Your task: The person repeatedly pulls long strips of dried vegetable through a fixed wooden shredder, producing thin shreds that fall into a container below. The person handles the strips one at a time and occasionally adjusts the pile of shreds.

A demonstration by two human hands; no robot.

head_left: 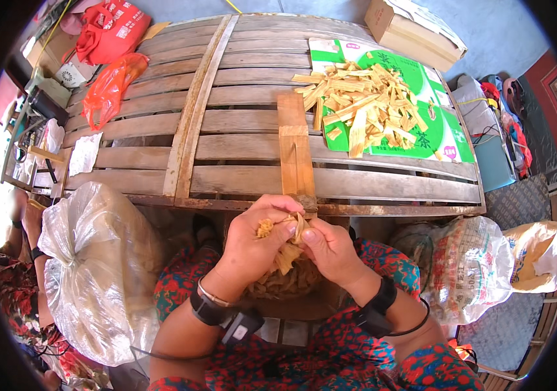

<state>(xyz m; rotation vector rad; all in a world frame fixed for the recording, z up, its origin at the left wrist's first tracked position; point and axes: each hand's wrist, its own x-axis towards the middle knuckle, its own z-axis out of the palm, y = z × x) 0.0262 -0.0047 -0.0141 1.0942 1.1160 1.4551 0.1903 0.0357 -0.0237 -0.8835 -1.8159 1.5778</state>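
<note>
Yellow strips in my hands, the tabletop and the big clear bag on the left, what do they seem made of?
Yellow strips: possibly dried plant matter, matte, going by their curling edges. Tabletop: wood, dull, weathered, with greyish, worn slats. Big clear bag: probably plastic film, glossy, see-through, wrinkled with bright highlights.

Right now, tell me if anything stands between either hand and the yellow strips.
Nothing visible does: the left hand and right hand both touch the yellow strips directly. The wooden board lies beyond the hands, not between.

Workshop with slatted table [395,190], bulging sacks [96,280]
</note>
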